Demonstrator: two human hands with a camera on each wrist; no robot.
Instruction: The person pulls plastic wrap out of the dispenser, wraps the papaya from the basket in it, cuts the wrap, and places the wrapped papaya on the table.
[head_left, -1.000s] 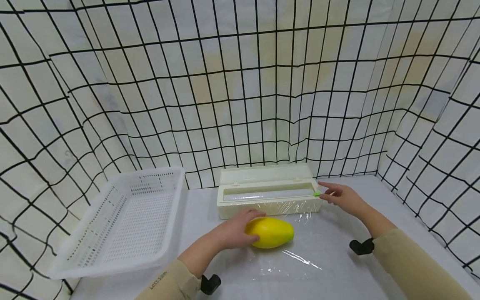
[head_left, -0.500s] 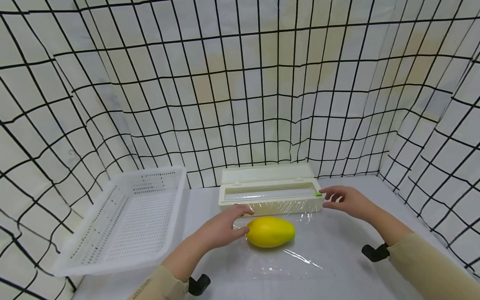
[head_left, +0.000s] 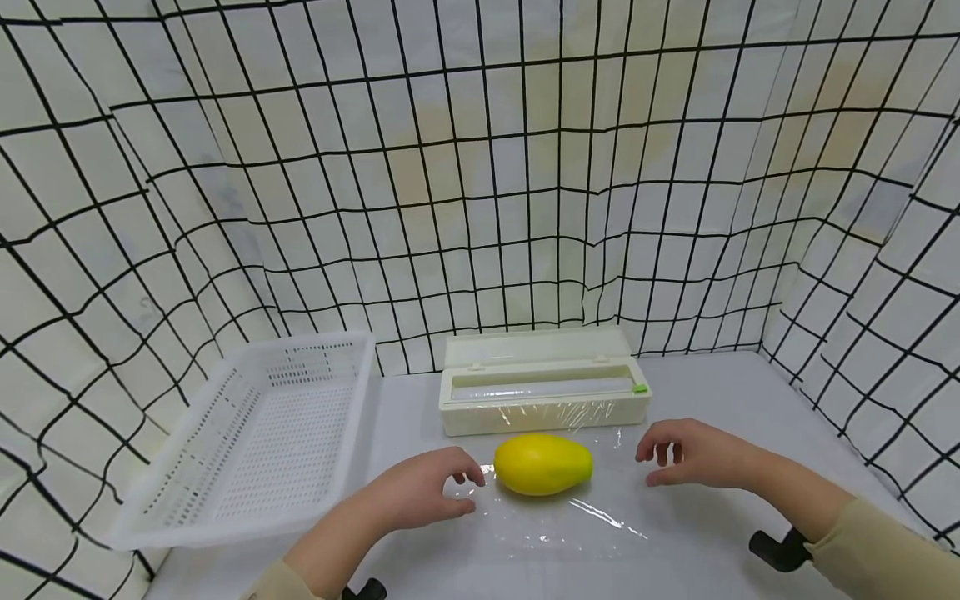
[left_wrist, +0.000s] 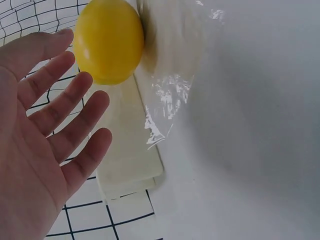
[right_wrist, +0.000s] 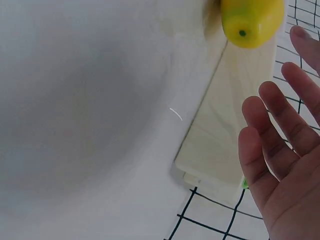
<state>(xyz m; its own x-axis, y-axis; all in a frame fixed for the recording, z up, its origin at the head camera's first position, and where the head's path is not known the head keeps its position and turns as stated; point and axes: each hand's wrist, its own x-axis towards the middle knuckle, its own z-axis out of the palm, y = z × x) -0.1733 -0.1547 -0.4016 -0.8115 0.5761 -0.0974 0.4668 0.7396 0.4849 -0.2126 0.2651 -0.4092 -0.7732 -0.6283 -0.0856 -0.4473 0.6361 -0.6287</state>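
Note:
A yellow fruit with a greenish end, like a papaya or mango (head_left: 543, 464), lies on a sheet of clear plastic wrap (head_left: 570, 525) on the table. The wrap runs from a cream dispenser box (head_left: 547, 414), whose lid is raised and which has a white roll inside. At the box's right end sits a small green slide cutter (head_left: 640, 388). My left hand (head_left: 427, 492) hovers just left of the fruit, fingers loosely bent and holding nothing. To the right, my right hand (head_left: 697, 454) is apart from both fruit and box, its fingers relaxed in the right wrist view.
A white perforated basket (head_left: 348, 450) stands on the left of the table. Black wire grid (head_left: 525, 208) rises behind and along both sides, with pale sheeting behind it. The white tabletop (head_left: 720, 383) reaches to the grid.
The left hand has let go of the fruit and moved left and toward me. My right hand has left the green cutter and drawn back toward me. Fruit and box keep their places.

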